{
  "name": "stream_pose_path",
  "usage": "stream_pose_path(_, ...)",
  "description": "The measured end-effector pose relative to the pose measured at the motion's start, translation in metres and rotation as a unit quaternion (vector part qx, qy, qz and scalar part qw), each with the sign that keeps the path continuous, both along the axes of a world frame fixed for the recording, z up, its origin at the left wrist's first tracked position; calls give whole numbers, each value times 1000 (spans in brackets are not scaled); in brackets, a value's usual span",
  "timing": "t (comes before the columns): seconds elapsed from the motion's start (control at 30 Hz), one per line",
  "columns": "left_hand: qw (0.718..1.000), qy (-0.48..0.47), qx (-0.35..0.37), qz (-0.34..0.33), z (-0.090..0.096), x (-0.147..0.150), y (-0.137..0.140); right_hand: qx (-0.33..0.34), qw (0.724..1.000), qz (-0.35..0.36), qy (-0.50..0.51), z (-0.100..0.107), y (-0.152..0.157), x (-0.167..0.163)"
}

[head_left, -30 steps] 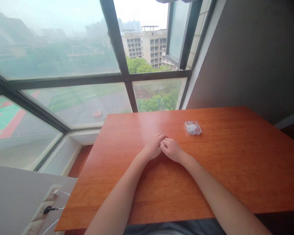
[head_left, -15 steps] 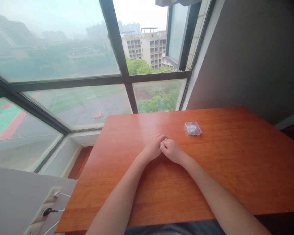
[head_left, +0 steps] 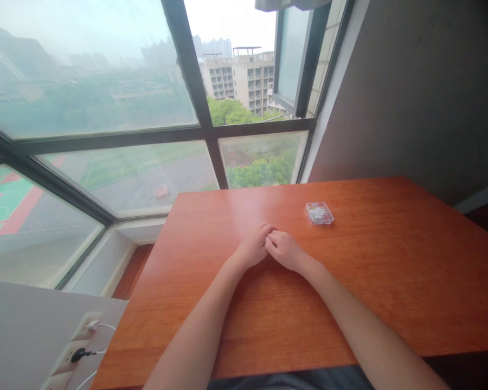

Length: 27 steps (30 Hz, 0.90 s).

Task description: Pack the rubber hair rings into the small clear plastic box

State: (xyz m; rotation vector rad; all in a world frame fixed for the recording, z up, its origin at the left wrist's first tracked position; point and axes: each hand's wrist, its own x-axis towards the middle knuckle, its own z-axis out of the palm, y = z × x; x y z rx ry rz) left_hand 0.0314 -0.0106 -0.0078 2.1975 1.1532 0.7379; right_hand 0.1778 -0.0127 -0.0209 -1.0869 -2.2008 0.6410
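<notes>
My left hand [head_left: 255, 246] and my right hand [head_left: 285, 250] rest together on the brown wooden table [head_left: 390, 260], their fingers curled and touching. Both are closed, and no object shows in either one. Part of the fingers is hidden where the hands meet. Beyond my right hand and a little to its right, apart from both hands, lies a small clear plastic box [head_left: 319, 213]. Pale and whitish small items show through it, too small to make out.
Large dark-framed windows [head_left: 205, 130] border the table's far and left sides, with one pane swung outward. A grey wall [head_left: 406, 92] stands on the right. At lower left, wall sockets [head_left: 67, 355] hold a white plug and a black plug with cables.
The view has shifted very slightly. My hands and the clear box stay where they were on the table.
</notes>
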Motion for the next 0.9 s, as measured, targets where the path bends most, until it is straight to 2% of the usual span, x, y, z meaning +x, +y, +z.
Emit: stream_pose_path(0.9, 1000, 8, 3, -9, 0, -1, 1, -8, 1000, 13, 0, 3, 0, 1)
